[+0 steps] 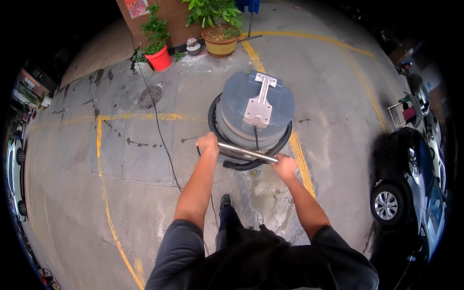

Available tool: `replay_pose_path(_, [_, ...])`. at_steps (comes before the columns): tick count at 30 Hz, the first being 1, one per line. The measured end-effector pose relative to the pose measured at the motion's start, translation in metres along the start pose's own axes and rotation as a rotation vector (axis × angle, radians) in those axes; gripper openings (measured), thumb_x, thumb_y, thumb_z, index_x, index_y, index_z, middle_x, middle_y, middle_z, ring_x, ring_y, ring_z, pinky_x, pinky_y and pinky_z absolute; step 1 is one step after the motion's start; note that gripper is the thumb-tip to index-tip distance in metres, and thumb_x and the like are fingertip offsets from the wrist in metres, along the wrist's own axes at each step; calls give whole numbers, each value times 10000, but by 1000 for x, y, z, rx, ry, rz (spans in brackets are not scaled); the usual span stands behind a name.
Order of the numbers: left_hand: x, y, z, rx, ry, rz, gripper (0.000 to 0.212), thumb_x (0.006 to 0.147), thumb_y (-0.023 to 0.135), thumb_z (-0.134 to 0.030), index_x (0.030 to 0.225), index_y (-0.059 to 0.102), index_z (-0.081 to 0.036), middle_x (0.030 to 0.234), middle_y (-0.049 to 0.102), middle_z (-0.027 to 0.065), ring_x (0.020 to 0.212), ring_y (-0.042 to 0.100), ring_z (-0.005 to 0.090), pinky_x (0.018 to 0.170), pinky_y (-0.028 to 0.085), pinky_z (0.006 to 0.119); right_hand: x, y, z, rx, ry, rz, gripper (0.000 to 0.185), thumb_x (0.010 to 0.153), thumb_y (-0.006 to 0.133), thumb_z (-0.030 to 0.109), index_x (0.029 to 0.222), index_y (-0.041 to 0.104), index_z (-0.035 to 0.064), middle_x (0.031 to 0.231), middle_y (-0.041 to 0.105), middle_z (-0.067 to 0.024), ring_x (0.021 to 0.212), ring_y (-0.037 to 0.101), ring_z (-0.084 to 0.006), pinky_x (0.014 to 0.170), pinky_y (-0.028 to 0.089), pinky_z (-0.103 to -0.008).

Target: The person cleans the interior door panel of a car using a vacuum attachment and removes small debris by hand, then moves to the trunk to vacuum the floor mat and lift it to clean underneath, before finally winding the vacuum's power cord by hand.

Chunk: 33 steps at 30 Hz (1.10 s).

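Both arms reach forward to a shiny metal push handle (248, 152) on a drum-shaped wet/dry vacuum cleaner (235, 96). My left hand (208, 142) grips the handle's left end, and my right hand (284, 165) closes around its right end. The machine stands upright on the concrete, with a grey-blue lid and a metal bracket (259, 112) fastened on top. A black hose (288, 139) wraps around the drum below the lid. From the bracket a thin black cord (256, 136) runs down behind the handle. The wheels are mostly hidden.
A dark power cable (161, 132) trails over the concrete on my left, past a manhole cover (149, 97). Ahead, a red flowerpot (159, 59) and a large yellow-brown planter (221, 47) stand by a brown pillar (174, 21). A dark car (417, 174) is parked at the right. Yellow lines (302, 165) mark the ground.
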<state>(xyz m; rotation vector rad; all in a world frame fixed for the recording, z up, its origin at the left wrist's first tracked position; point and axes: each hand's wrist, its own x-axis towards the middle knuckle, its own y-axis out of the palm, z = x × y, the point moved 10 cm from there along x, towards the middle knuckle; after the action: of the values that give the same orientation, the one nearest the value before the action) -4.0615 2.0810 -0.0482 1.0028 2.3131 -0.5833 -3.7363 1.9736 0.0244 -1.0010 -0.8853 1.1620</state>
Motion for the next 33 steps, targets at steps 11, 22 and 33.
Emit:
replay_pose_path(11, [60, 221, -69, 171, 8, 107, 354, 755, 521, -31, 1048, 411, 136, 895, 563, 217, 655, 575, 254, 465, 444, 358, 151, -6, -69, 6, 135, -65, 197, 703, 649, 335, 716, 636, 139, 658, 649, -97, 618, 641, -307, 583, 512, -431])
replay_pose_path(22, [137, 441, -68, 180, 17, 243, 259, 725, 545, -45, 940, 591, 92, 900, 583, 174, 741, 588, 253, 603, 484, 383, 317, 5, -169, 67, 103, -70, 234, 657, 704, 318, 691, 604, 109, 705, 653, -86, 621, 645, -301, 570, 515, -408])
replay_pose_path(33, [183, 518, -160, 215, 46, 177, 155, 741, 489, -49, 826, 561, 58, 776, 542, 151, 637, 553, 237, 496, 443, 392, 426, -1, -140, 220, 8, -105, 227, 662, 690, 270, 691, 564, 83, 654, 627, -117, 580, 637, -302, 578, 528, -416])
